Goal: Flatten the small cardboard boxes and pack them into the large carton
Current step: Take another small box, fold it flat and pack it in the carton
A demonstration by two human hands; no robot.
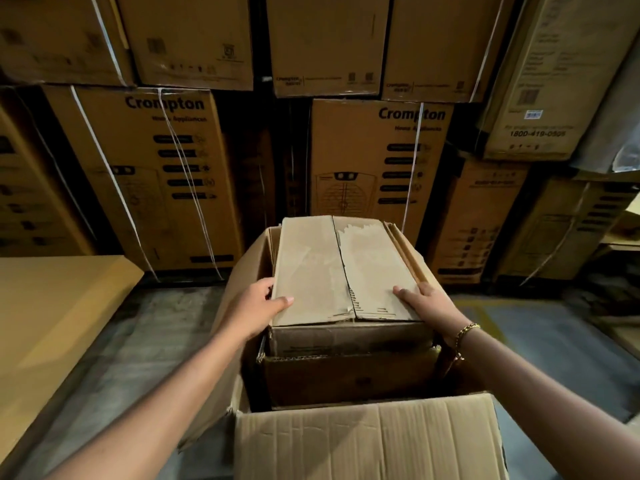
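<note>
My left hand (258, 306) and right hand (429, 303) grip the small box (311, 271) by its sides, in the open large carton's (363, 441) mouth.

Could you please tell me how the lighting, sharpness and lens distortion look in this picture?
Head view: dim, warm light; the small cardboard box is sharp and best lit; deep shadow fills the large carton beneath it; the stacked Crompton cartons lean with wide-angle distortion, blurring towards the edges.
</note>
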